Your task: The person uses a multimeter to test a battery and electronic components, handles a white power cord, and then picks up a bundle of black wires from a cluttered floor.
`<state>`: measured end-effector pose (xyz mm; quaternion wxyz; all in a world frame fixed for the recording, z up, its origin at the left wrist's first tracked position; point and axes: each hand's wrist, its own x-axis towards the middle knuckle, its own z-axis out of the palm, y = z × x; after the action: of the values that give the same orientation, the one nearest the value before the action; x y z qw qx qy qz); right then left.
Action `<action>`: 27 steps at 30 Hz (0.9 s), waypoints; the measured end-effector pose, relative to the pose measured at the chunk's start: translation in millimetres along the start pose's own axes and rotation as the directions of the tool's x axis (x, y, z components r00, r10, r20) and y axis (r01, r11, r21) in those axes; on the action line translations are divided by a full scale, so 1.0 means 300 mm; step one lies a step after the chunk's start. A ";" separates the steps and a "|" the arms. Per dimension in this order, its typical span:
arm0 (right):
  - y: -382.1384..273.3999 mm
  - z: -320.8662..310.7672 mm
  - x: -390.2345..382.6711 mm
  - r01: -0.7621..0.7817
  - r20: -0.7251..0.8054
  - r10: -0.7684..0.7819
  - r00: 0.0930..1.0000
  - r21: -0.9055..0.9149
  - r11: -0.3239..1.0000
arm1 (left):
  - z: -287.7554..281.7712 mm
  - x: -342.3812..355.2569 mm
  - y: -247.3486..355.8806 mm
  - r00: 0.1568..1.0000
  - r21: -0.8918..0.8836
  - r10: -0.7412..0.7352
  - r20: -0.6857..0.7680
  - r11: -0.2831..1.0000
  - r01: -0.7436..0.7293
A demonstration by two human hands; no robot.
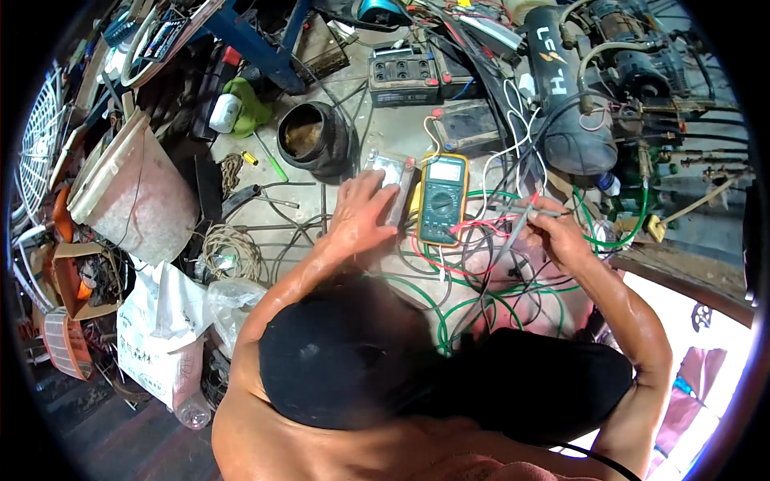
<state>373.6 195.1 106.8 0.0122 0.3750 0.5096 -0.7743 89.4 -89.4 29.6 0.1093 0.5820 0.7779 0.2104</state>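
A green digital multimeter with an orange-yellow rim (443, 200) lies face up on the floor in front of me. To its left is a small grey box-shaped battery (395, 170). My left hand (361, 210) rests against this battery, fingers spread and thumb pointing toward the meter. My right hand (555, 232), right of the meter, is closed around the multimeter probes (513, 228), which cross each other near its fingertips. Red and dark leads trail between the probes and the meter. Part of the battery is hidden under my left hand.
A dark round pot (345, 148), larger batteries (401, 76) and a dark air tank (573, 120) stand beyond. Green hose (437, 309) and tangled cables cover the floor near my knees. At left are a whitish bucket (140, 200) and a white sack (160, 337).
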 end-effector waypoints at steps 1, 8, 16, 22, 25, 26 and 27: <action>0.019 -0.003 -0.011 0.001 -0.004 -0.001 1.000 0.000 1.000 | 0.001 0.004 0.002 1.000 -0.002 0.004 0.000 1.000 -0.004; 0.081 -0.003 -0.007 -0.063 0.016 0.061 0.998 0.099 0.993 | 0.033 -0.008 -0.002 0.999 -0.027 -0.015 0.030 1.000 0.016; 0.088 0.010 0.013 -0.111 0.019 0.110 0.994 0.079 0.991 | 0.120 -0.011 -0.010 0.994 -0.096 -0.050 -0.097 0.995 0.041; 0.092 0.033 0.014 -0.096 0.024 0.094 0.995 0.079 0.992 | 0.142 0.112 -0.077 0.976 -0.090 -0.066 -0.209 0.995 0.048; 0.097 0.029 0.006 -0.078 0.058 0.074 0.996 0.082 0.994 | 0.133 0.213 -0.108 0.968 -0.079 0.003 -0.252 0.997 -0.023; 0.097 0.037 0.003 -0.080 0.041 0.077 0.996 0.081 0.993 | 0.131 0.243 -0.116 0.966 -0.070 0.012 -0.259 0.997 -0.031; 0.097 0.042 0.005 -0.082 0.022 0.080 0.997 0.080 0.993 | 0.124 0.265 -0.125 0.966 -0.067 0.008 -0.259 0.997 -0.026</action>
<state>377.2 171.7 85.7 0.0332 0.3881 0.4620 -0.7968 48.8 -15.1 -14.6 0.0252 0.5518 0.7728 0.3125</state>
